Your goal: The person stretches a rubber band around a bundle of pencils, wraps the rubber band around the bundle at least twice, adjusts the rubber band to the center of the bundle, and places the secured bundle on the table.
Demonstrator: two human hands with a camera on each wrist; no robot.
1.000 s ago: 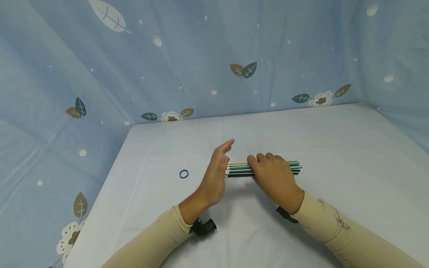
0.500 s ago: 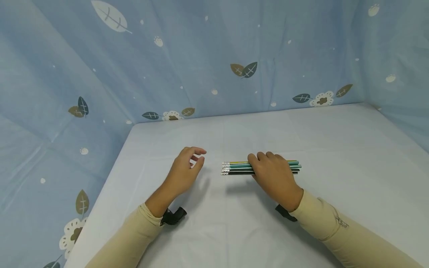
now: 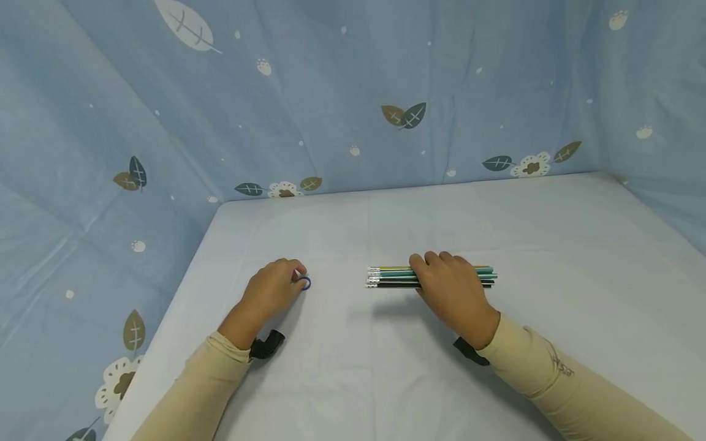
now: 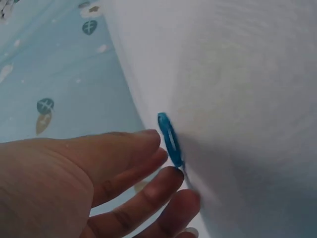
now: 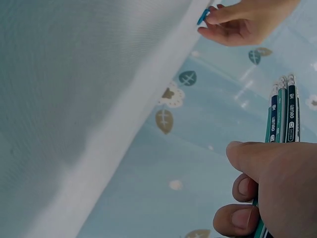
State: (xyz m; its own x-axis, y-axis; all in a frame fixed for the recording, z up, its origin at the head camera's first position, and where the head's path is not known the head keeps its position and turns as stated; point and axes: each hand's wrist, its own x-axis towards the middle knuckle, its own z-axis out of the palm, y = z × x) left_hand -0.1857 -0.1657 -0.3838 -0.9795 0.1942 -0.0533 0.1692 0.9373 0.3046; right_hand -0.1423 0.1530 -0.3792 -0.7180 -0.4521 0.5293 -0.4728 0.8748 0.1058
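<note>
My left hand [image 3: 271,289] is at a small blue ring-shaped band [image 3: 306,283], thumb and forefinger tips meeting at its near side as if pinching it. Up close in the left wrist view, the blue band [image 4: 170,140] stands out just past the fingertips, low over the white cloth. My right hand [image 3: 455,296] grips a bundle of pencils [image 3: 391,277], dark, teal and yellow, held level above the table. Their eraser ends point left. In the right wrist view the pencils [image 5: 283,111] stick out beyond the curled fingers; the palm hides their middle.
A white cloth covers the table [image 3: 386,380]. Behind it and at both sides hangs a blue curtain [image 3: 342,92] with a leaf and flower print. A black wrist camera [image 3: 267,344] sits under the left wrist.
My left hand has moved left, from beside the pencils' eraser ends to the blue band, and its fingers have curled in. The right hand and pencils have stayed put.
</note>
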